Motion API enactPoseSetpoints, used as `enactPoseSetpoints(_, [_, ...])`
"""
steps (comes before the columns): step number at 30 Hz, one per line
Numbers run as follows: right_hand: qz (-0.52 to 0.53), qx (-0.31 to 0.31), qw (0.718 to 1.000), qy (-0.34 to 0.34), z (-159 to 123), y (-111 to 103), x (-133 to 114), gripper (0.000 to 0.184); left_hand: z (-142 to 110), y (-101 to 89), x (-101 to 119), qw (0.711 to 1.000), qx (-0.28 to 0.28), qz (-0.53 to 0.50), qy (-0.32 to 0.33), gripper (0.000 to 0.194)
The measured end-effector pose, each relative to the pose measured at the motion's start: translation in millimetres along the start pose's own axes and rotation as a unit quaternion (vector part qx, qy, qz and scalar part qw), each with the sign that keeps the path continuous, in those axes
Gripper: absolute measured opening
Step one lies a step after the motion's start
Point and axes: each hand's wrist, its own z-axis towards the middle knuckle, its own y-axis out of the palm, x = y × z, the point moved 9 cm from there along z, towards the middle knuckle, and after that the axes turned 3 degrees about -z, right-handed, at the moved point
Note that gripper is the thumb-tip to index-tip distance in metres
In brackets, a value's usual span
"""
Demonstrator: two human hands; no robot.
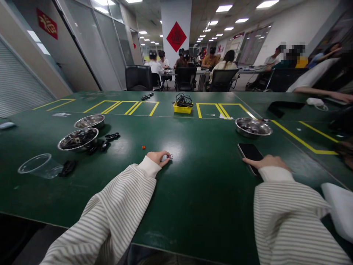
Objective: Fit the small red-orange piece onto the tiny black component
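My left hand (158, 157) rests low over the green table, thumb and fingers pinched around a small shiny part (169, 156) with a reddish tint, too small to name exactly. A tiny orange block (143, 147) lies just beyond that hand, to its left. On the right, my right hand (271, 163) lies over the near edge of a dark-screened phone (250, 152). Its index finger is stretched out onto the phone; the other fingers are mostly hidden from view.
Left are two steel bowls (97, 134) (102, 119), black parts (112, 136) and a tipped clear plastic cup (49, 159). A third bowl (241, 133) stands right. Behind is a yellow tray (182, 109) with black cables. People sit at tables farther back; someone's arm rests at the right.
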Motion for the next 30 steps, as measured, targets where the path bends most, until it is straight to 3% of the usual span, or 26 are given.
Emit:
enactPoseSetpoints(7, [-0.049,-0.046,0.997,0.041,-14,-6,-2,0.095,0,-7.1,-2,0.999,0.018,0.001,-0.032,0.031])
enactPoseSetpoints(10, [-0.067,-0.011,0.998,0.013,-22,-15,-13,0.094,1,-8.3,-3,0.999,0.018,0.002,-0.033,0.034])
enactPoseSetpoints(13, [-0.070,0.090,0.991,-0.071,-44,-33,-48,0.089,2,-5.3,-1,1.000,-0.003,-0.011,-0.024,0.035])
enactPoseSetpoints(15, [-0.055,0.111,0.977,-0.172,-69,-32,-86,0.077,1,-1.6,7,0.999,-0.018,-0.029,0.000,0.035])
enactPoseSetpoints(18, [0.015,0.081,0.941,-0.328,-114,-16,-142,0.054,-2,6.3,32,0.996,-0.036,-0.064,0.060,0.036])
enactPoseSetpoints(21, [0.123,0.030,0.880,-0.458,-157,0,-182,0.037,-10,18.6,67,0.983,-0.071,-0.090,0.143,0.035])
enactPoseSetpoints(23, [0.177,0.003,0.844,-0.505,-175,7,-195,0.031,-14,25.0,86,0.976,-0.089,-0.085,0.179,0.032])
enactPoseSetpoints(26, [0.217,-0.030,0.822,-0.525,-186,12,-202,0.030,-15,28.7,92,0.980,-0.097,-0.059,0.163,0.033])
enactPoseSetpoints(28, [0.223,-0.036,0.819,-0.527,-188,14,-203,0.035,-13,25.1,80,0.988,-0.086,-0.042,0.119,0.042])
enactPoseSetpoints(30, [0.219,-0.038,0.819,-0.529,-189,15,-204,0.040,-9,14.9,52,0.997,-0.054,-0.018,0.056,0.049])
